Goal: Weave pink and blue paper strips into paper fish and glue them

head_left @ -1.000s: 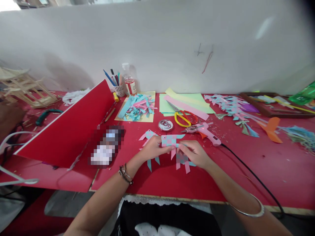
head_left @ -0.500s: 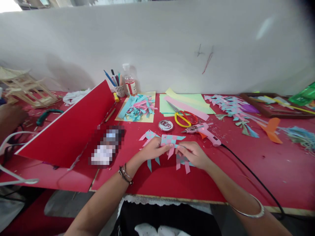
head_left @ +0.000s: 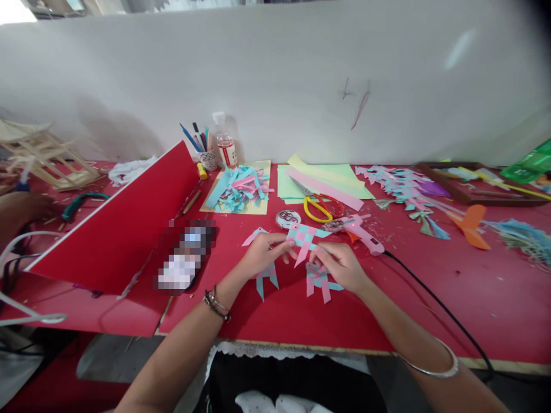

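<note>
A small woven paper fish in pink and light blue strips is held up between my hands. My left hand pinches its left edge. With thumb and fingers closed, my right hand grips a blue strip at its lower right. Below the right hand lies another woven paper fish, flat on the red table. One more woven piece lies partly hidden under my left hand, its blue strips pointing down. A pink and blue piece shows just behind that hand.
Behind are a round tin, scissors and a pink glue gun with a black cord. Paper strips are heaped on a yellow sheet. A phone and a red board stand left; another person's hand is at far left.
Both hands have tilted the woven paper fish, which now sits a little higher and farther right. The right hand has lifted slightly off the piece beneath, showing more of it.
</note>
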`<state>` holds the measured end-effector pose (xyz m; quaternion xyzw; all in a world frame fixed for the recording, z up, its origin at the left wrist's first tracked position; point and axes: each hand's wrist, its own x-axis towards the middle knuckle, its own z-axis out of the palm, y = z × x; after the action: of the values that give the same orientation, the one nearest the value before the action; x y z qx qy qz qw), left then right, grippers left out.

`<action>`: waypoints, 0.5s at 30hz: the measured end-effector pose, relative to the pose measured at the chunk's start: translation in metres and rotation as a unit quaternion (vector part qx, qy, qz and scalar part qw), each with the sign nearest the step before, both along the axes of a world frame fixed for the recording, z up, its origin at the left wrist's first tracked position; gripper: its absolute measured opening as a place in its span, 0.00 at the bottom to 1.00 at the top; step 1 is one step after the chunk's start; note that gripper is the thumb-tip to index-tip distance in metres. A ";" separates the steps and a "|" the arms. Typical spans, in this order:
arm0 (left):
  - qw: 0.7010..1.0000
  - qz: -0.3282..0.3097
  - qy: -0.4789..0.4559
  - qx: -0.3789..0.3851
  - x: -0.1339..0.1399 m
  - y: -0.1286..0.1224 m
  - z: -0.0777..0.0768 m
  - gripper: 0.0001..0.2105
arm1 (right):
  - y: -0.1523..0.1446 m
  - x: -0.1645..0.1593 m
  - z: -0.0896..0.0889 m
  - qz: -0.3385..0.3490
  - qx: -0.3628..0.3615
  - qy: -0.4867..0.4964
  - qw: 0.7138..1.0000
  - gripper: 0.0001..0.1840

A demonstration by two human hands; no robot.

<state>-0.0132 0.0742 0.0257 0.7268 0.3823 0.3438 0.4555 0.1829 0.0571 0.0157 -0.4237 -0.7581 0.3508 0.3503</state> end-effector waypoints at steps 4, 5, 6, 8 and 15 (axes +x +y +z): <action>1.000 0.000 0.001 -0.002 0.000 0.000 0.000 0.14 | 0.000 0.001 -0.001 0.004 -0.015 0.002 1.000 0.20; 1.000 -0.001 0.000 -0.001 0.000 0.000 0.000 0.14 | 0.000 0.001 -0.001 0.002 -0.018 0.003 1.000 0.20; 1.000 -0.002 -0.002 0.000 0.000 0.000 0.000 0.15 | 0.000 0.001 0.000 0.000 -0.018 0.002 1.000 0.20; 1.000 -0.006 -0.009 0.000 -0.001 0.000 0.000 0.15 | 0.000 0.000 0.001 -0.005 -0.007 -0.002 1.000 0.20; 1.000 -0.011 -0.003 -0.020 -0.001 0.000 -0.003 0.16 | -0.001 -0.001 0.006 0.007 0.012 -0.015 1.000 0.19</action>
<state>-0.0146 0.0745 0.0222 0.7208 0.3793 0.3332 0.4748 0.1816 0.0565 0.0213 -0.4193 -0.7705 0.3374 0.3417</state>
